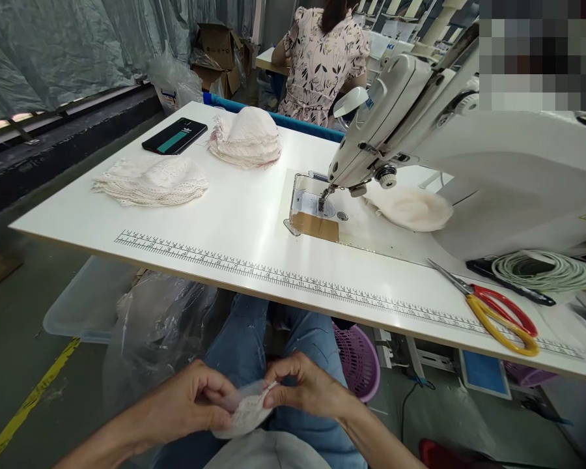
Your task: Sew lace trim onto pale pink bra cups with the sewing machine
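Low over my lap, both hands hold a small white lace fabric piece (248,415) with a sheer edge. My left hand (198,398) pinches its left side between thumb and fingers. At the upper right edge, my right hand (305,385) grips it between thumb and forefinger. Part of the piece is covered by my fingers. Above my hands, on the white table (244,221), lie a stack of white lace pieces (151,181) and a stack of cream cup-shaped pieces (247,138). A white sewing machine (395,117) stands at the right, with a beige cup-shaped piece (415,207) beside its needle area.
Red-and-yellow-handled scissors (502,319) lie near the table's front edge, by a coil of pale cord (547,270). A black phone (174,136) rests at the back left. Below are a purple basket (356,361) and a plastic bin (85,306). Another person (322,62) sits beyond.
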Demonstrator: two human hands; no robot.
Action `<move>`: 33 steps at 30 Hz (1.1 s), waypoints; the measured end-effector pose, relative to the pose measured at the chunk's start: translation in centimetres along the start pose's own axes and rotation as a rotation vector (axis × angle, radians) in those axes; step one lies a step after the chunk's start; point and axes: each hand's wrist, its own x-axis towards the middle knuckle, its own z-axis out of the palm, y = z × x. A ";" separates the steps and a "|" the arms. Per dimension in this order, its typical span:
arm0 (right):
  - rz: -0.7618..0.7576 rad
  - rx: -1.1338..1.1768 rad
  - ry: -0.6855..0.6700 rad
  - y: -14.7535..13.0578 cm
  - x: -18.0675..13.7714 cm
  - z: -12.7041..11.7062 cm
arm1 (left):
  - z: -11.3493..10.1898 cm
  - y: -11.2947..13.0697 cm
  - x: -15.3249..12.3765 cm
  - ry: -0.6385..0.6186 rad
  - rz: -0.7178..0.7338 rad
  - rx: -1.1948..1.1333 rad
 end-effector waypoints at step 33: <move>-0.199 -0.268 0.006 -0.2 -0.1 0.4 | 0.6 -0.6 0.7 0.152 -0.012 0.213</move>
